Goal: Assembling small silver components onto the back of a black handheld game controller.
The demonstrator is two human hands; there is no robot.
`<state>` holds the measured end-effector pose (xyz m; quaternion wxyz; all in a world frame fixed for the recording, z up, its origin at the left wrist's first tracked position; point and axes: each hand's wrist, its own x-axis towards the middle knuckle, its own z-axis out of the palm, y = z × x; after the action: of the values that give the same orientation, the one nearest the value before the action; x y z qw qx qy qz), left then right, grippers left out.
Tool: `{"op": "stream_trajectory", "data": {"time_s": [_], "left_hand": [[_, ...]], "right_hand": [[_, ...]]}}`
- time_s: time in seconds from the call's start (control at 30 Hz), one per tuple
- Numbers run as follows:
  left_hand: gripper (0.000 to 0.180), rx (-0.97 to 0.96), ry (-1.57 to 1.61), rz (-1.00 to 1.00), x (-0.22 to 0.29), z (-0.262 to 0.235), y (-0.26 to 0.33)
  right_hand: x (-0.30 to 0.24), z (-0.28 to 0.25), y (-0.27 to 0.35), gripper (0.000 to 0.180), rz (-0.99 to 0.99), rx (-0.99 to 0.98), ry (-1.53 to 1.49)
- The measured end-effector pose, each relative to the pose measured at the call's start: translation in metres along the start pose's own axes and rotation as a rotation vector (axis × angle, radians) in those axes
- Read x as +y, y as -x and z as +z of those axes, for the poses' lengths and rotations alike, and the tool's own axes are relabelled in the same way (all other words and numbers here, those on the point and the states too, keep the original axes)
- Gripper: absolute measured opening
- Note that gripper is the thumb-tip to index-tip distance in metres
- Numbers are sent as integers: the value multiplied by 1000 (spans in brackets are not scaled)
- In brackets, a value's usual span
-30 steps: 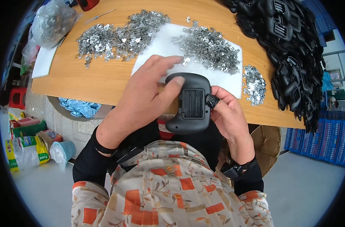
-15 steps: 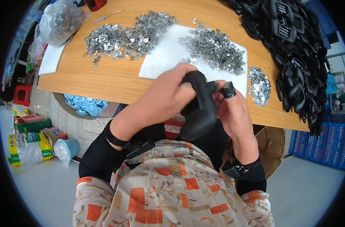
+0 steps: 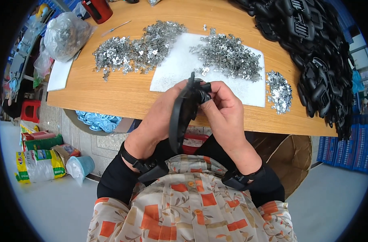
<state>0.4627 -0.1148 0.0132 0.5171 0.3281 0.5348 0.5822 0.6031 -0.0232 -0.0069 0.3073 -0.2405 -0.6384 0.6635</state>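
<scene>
A black plastic game controller shell is tilted on edge in front of my body, just off the table's near edge. My left hand grips it from the left, its fingers mostly hidden behind the shell. At the shell's upper end, my right hand has its thumb and fingers pinched together against the inner side. Black tape wraps the right thumb tip. Whatever lies between those fingertips is hidden. Beyond both hands, a pile of small silvery metal clips rests on a white foam sheet.
More metal clips are heaped at left, and a smaller pile lies at right. Black controller shells are stacked along the table's right side. A filled plastic bag, a red cylinder and a thin tool occupy the far left.
The shell has turned from showing its rounded outside to being edge-on with its inside toward the right. Both hands have moved left, and my right fingertips have come against the shell.
</scene>
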Motion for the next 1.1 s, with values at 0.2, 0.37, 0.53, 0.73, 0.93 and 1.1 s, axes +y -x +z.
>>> {"op": "stream_trajectory", "data": {"time_s": [0.2, 0.37, 0.53, 0.73, 0.93, 1.1], "left_hand": [[37, 3, -3, 187, -13, 2, -6], [35, 26, 11, 205, -4, 5, -3], [35, 23, -143, 371, -33, -17, -5], [40, 28, 286, 116, -37, -13, -4], [40, -41, 35, 190, -14, -4, -7], [39, 36, 25, 194, -30, -7, -15]], "right_hand": [[-1, 12, -1, 15, 1, 9, -224], [-7, 20, -4, 18, -91, 64, -185], [-14, 14, -9, 17, 124, -55, -108], [-7, 19, -8, 16, 85, 10, -10], [-8, 20, -10, 25, 37, 39, 31], [-14, 22, -11, 22, 37, -8, 42]]}}
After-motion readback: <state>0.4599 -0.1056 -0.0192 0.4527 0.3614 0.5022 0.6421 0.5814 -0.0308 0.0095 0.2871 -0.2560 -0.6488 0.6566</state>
